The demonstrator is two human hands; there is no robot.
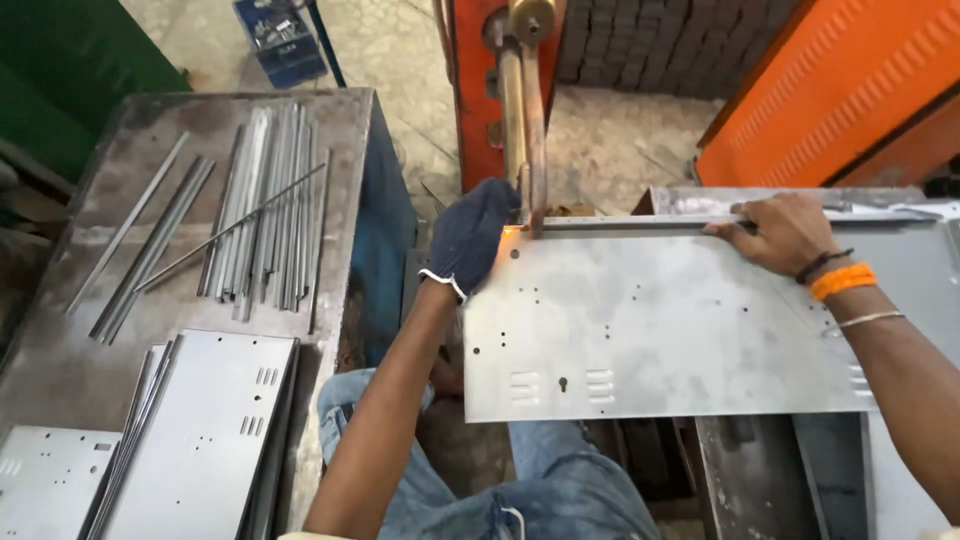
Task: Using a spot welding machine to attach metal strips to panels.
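Blue denim knees [540, 490] sit lowest in view, under the forearms. At the far left, a grey metal surface [60, 350] carries stacked flat grey punched sheet panels [200, 430] near its front edge and a loose bundle of thin grey steel strips [260, 200] farther back. Moving right, the left hand [472, 237], in a dark blue knit glove, is closed over the top left corner of a large grey perforated steel sheet [650, 330]. Sparks glow orange just beside that glove, where the brass-coloured electrode arm of an orange spot welder [530, 120] meets a narrow grey strip [640, 220] along the sheet's far edge. The bare right hand [785, 232] presses flat, fingers spread, on that strip. Judging by the glow, welding sits at the strip's left end, with the rest rightward apparently left to join.
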